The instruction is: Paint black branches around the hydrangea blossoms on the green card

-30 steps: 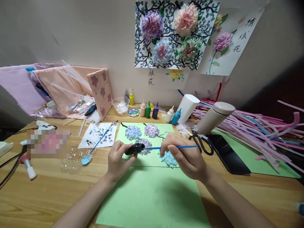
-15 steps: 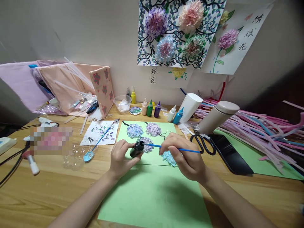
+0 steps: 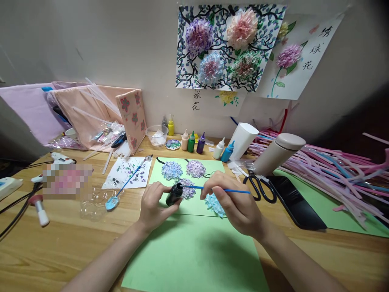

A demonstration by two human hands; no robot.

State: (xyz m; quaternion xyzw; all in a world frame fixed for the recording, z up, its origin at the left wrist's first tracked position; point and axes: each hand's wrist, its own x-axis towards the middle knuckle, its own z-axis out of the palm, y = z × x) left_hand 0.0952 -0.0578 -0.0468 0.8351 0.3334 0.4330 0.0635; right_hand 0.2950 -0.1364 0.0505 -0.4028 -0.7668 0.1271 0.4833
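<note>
Tilted in my left hand (image 3: 155, 205) is a small black paint bottle (image 3: 174, 196), its uncapped mouth facing right. My right hand (image 3: 235, 202) pinches a thin blue paintbrush (image 3: 194, 187), whose tip is at the bottle's mouth; the bristles are hidden there. Under both hands lies green paper (image 3: 194, 251). On its far part are a blue flower (image 3: 172, 170), a lilac flower (image 3: 195, 168) and another lilac flower (image 3: 187, 189) partly behind the bottle. A light-blue flower (image 3: 214, 205) shows beside my right hand. Dark painted branch lines run near the flowers.
Paint bottles (image 3: 191, 142) stand along the back. To the left lie a paint-smeared tissue (image 3: 127, 172), another brush (image 3: 132, 176) and a clear plastic palette (image 3: 95, 205). Scissors (image 3: 260, 188), a black phone (image 3: 296, 202), a tilted tumbler (image 3: 279, 152) and pipe cleaners (image 3: 331, 174) are on the right.
The view has tipped up slightly, so everything sits a little lower. The paintbrush has shifted slightly left, its tip still at the bottle's mouth. Both hands keep their holds.
</note>
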